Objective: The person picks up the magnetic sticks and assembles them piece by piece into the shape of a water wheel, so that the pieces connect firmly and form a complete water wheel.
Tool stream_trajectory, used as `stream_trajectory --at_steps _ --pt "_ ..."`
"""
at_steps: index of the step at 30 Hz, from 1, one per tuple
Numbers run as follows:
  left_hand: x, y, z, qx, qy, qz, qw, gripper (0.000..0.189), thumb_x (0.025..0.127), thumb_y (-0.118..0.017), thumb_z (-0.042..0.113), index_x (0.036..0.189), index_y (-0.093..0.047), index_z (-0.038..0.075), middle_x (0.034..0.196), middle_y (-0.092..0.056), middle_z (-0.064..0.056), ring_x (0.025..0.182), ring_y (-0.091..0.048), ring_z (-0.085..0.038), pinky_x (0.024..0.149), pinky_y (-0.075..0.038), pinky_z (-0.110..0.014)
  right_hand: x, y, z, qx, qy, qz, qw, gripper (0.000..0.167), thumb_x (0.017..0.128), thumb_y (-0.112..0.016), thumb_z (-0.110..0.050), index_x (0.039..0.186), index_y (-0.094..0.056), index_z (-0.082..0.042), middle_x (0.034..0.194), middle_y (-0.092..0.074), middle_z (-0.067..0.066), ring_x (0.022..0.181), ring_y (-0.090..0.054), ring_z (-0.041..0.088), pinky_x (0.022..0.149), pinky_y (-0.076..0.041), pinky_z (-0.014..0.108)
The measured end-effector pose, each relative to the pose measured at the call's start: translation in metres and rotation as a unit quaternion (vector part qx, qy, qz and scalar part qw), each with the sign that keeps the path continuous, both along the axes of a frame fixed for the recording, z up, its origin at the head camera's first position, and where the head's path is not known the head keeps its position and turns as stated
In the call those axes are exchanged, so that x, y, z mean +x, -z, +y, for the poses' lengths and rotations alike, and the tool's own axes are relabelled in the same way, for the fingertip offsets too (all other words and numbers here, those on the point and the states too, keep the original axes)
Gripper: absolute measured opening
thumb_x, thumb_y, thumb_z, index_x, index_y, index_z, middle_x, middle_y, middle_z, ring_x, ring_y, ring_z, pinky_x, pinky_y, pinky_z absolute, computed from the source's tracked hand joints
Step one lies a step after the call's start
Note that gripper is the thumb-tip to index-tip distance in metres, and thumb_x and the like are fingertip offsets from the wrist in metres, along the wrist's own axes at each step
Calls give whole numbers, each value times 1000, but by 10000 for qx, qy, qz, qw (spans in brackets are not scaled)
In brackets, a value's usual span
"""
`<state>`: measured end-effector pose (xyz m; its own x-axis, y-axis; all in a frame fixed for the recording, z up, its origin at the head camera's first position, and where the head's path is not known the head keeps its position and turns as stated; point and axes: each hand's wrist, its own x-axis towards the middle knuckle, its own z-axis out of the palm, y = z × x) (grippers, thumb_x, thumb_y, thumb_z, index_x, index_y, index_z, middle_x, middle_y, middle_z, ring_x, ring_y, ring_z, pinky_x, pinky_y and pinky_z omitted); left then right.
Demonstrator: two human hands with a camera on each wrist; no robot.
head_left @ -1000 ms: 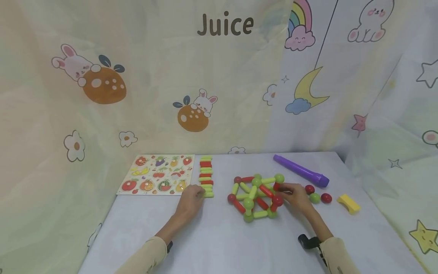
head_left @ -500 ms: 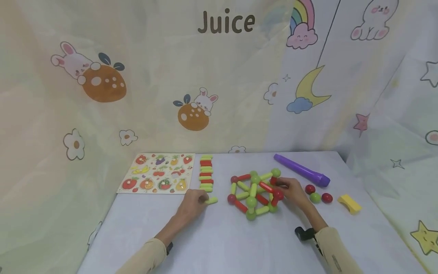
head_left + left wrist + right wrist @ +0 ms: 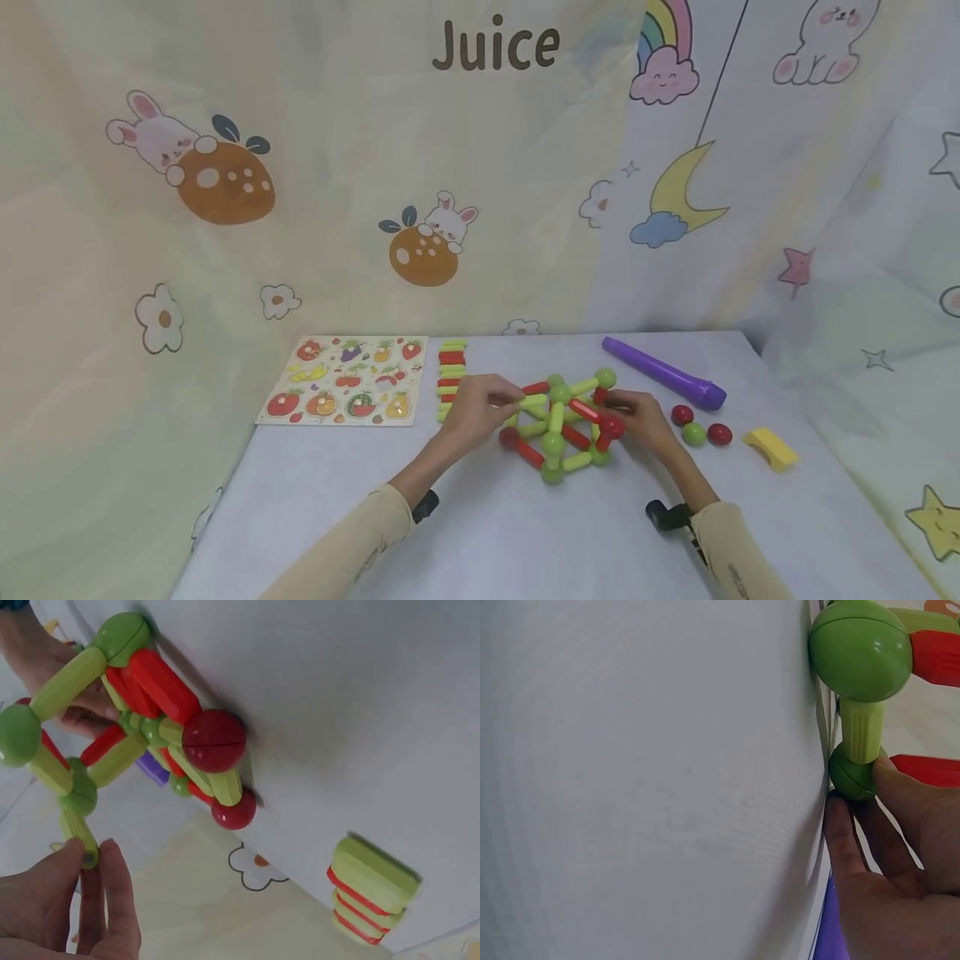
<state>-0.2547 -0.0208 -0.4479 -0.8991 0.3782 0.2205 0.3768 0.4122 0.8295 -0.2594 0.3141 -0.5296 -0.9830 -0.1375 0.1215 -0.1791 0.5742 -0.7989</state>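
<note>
A frame of magnetic rods and balls [image 3: 552, 443], red and green, stands mid-table. My left hand [image 3: 480, 410] pinches a light green magnetic rod [image 3: 78, 834] between thumb and fingertips, over the frame's left side. In the left wrist view, the rod's far end meets a green ball [image 3: 79, 799] at an upper corner. On the frame's right side, my right hand [image 3: 643, 423] has thumb and fingers around a low green ball [image 3: 851, 776], as the right wrist view shows. Part of that hand is hidden behind the frame in the left wrist view.
A row of red and green rods [image 3: 452, 371] lies beside a fruit puzzle board [image 3: 411, 408] at the back left. Toward the right are a purple tube with a flared end [image 3: 663, 371], loose red and green balls [image 3: 693, 434] and a yellow arched block [image 3: 771, 448].
My left hand has drawn a light green rod from the near end of the row and carried it right to the frame. My right hand stays at the frame, which has turned slightly.
</note>
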Motion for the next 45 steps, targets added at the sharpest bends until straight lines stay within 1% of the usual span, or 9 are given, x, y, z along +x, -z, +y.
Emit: stream_trajectory --at_steps 8,14,17,19,25,28,33,38,45 --pt "-1 7 8 65 9 243 9997 15 95 -81 0 107 -84 7 104 -81 -3 93 -76 -14 83 -62 -24 -1 -2 -5 -42 63 -213 9997 36 100 -72 0 135 -67 10 134 -70 29 130 -63 50 105 -56 55" --pt "-1 5 8 54 70 161 9998 17 94 -82 1 110 -84 7 107 -81 -4 94 -76 -14 83 -62 -24 1 -3 -4 -130 39 -173 9998 37 99 -72 1 134 -67 12 132 -70 31 129 -63 51 103 -58 52" --pt "-3 4 -3 86 157 70 9998 20 95 -82 4 115 -83 5 111 -81 -8 98 -77 -16 86 -63 -26 2 -2 -4 -106 71 -182 9998 37 99 -72 1 134 -67 12 133 -70 31 129 -62 51 103 -58 52" --pt "-5 6 -18 -4 42 57 10000 20 96 -82 6 116 -82 6 112 -81 -9 99 -77 -18 86 -63 -27 3 -2 -4 -92 110 -238 9996 38 99 -72 1 135 -67 11 134 -69 31 130 -62 51 104 -57 53" --pt "-13 33 -76 -848 -837 -6 9929 15 92 -83 2 107 -83 2 104 -81 -9 93 -72 -21 77 -63 -33 4 -2 -4 -51 142 -304 9994 38 100 -71 2 137 -66 10 135 -68 31 131 -61 50 106 -56 55" --pt "-15 50 -91 -1323 -1012 14 9860 14 91 -81 -1 106 -82 0 106 -79 -10 95 -71 -22 79 -62 -36 4 -3 -4 -66 103 -263 9996 38 99 -71 2 136 -66 11 135 -68 32 131 -61 52 105 -56 56" --pt "-17 64 -96 -1722 -1027 383 9789 14 92 -78 -5 104 -82 0 104 -78 -12 94 -70 -24 83 -61 -40 4 -2 -5 -67 53 -179 9998 37 99 -73 3 134 -67 11 134 -69 32 129 -62 52 103 -57 56" --pt "-15 66 -95 -1841 -1173 294 9754 15 90 -81 -6 104 -83 1 95 -74 -7 86 -63 -18 79 -59 -36 2 1 -5 -89 18 -60 9999 36 97 -74 5 132 -69 10 132 -70 31 128 -63 52 103 -57 55" --pt "-12 71 -94 -1630 -1007 444 9805 14 90 -81 -5 104 -83 -1 102 -81 -12 91 -73 -21 81 -63 -38 4 -1 -5 30 110 26 9999 35 97 -73 5 132 -70 10 131 -71 30 127 -64 51 102 -57 56"
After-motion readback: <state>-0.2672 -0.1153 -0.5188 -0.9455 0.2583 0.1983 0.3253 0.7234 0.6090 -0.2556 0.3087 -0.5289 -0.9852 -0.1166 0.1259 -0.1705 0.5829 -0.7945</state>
